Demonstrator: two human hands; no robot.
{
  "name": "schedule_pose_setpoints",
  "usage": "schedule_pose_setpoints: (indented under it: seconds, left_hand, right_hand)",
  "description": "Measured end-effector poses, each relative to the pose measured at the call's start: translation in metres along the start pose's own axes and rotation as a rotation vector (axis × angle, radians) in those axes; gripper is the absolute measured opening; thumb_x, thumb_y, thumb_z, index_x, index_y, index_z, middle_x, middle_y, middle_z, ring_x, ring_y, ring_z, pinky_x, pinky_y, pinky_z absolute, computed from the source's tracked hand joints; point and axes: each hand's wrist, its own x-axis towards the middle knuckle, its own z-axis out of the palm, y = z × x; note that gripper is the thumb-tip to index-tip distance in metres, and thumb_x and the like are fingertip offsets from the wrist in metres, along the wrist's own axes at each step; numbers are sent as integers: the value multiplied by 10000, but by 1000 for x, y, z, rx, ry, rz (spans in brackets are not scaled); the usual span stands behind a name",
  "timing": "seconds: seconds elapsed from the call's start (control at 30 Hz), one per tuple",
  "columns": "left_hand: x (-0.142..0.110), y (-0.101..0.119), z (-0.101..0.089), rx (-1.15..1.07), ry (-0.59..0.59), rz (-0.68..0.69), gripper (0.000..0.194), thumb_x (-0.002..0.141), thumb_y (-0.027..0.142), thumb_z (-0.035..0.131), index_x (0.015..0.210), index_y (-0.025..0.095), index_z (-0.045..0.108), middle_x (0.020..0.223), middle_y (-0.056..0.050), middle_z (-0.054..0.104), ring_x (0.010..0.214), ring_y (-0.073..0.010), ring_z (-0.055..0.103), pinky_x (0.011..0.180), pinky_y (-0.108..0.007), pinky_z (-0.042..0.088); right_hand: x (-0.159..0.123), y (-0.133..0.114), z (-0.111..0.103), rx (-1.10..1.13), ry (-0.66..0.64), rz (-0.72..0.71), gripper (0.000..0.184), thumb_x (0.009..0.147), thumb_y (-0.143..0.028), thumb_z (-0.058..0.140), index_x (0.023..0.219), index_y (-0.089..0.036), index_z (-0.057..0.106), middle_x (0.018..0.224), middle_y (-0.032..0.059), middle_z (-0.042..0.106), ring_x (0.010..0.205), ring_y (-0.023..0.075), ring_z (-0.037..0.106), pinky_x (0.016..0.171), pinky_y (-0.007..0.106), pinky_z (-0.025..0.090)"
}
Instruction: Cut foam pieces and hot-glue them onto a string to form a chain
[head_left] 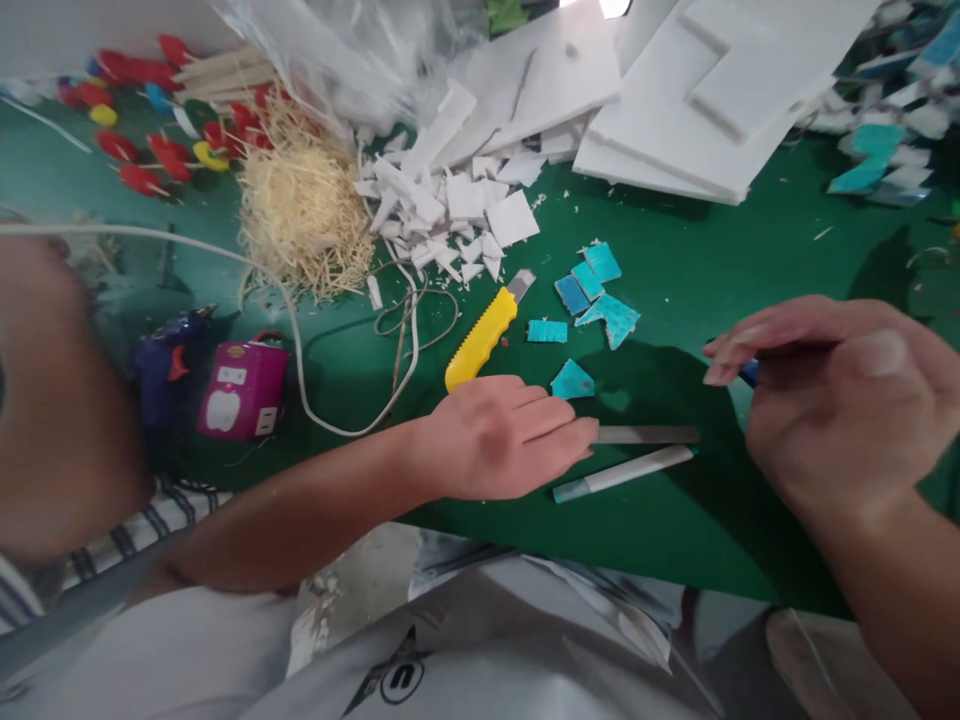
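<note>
Mostly, the one container to be seen is a clear plastic bag (375, 60) at the far side of the worktop (675, 545), its contents hard to make out. The left hand (510, 440) is flat, fingers straight and close together, with an open grip; a metal strip (651, 435) begins at its fingertips and runs to the right, its near end perhaps covered, so touching or not is unclear. Just below, a marker pen (622, 474) slants, teal end to the left, the other end rising towards the strip's right end. Beyond the hand a yellow cutter (482, 338) lies at a steep slant, blade pointing away and to the right, beside blue scraps (602, 262). The right hand (847, 390) is raised with its fingers curled; a bit of blue shows by them, but whether that grip holds it I cannot tell. Another person's limb (67, 400), blurred, is cut off by the left edge
</note>
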Motion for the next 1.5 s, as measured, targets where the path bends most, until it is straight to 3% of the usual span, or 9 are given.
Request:
schedule_pose_setpoints:
  seconds: [0.1,0.2,0.3,0.4,0.57,0.8,1.03,1.23,1.5]
  left_hand:
    - [1,4,2,37,-72,5,252,1027,199,558,828,191,712,704,45,692,568,-103,582,534,-287,417]
    - [0,5,5,45,-70,-43,310,1047,246,527,782,185,676,682,30,649,577,-116,572,547,-288,405]
    - [0,3,6,125,-74,-220,350,1061,347,507,794,175,655,704,2,637,606,-131,590,569,-284,406]
    - [2,1,7,208,-126,-340,366,1028,453,562,829,160,657,725,-22,635,617,-159,605,566,-295,405]
    - [6,-2,11,235,-167,-337,323,1007,429,610,832,161,652,750,-28,636,637,-166,620,567,-291,402]
    - [7,-4,14,227,-169,-361,276,1067,253,463,1033,148,715,807,-21,668,658,-146,631,593,-287,421]
    - [6,-5,15,273,-207,-376,248,1056,202,471,1146,160,698,825,-18,692,638,-133,629,586,-273,418]
    - [7,-5,15,222,-183,-402,312,1079,243,427,963,165,706,814,-26,683,619,-146,612,566,-296,398]
    - [6,-5,15,238,-210,-404,293,1066,221,456,892,171,685,821,-25,681,639,-137,604,580,-285,374]
  right_hand:
    - [-5,0,1,124,-17,-55,133,930,-351,690,842,-309,781,742,30,691,651,181,619,555,358,478]
    - [-6,2,2,-29,-90,-53,146,967,-336,644,888,-324,766,761,-4,712,654,162,633,616,345,530]
    - [1,7,3,-238,-146,-39,84,901,-281,708,962,-300,764,933,10,777,859,197,720,809,382,602]
    - [10,18,3,-480,-254,-119,324,847,-269,753,1170,-282,744,1171,61,776,1145,276,700,993,482,588]
    - [14,34,7,-684,-360,-308,499,895,-339,717,1381,-268,627,1264,97,748,1219,319,673,1027,561,574]
    - [16,34,8,-717,-394,-342,447,934,-307,651,1379,-260,628,1171,102,760,1154,317,690,1009,570,566]
    - [13,33,7,-669,-436,-376,365,921,-304,659,1285,-297,686,1172,94,753,1124,308,697,995,558,569]
    - [7,33,8,-654,-445,-432,404,910,-270,658,1313,-293,660,1175,88,750,1116,306,698,999,547,561]
    - [6,31,7,-650,-474,-432,402,907,-265,660,1305,-322,652,1160,73,744,1086,299,698,981,532,562]
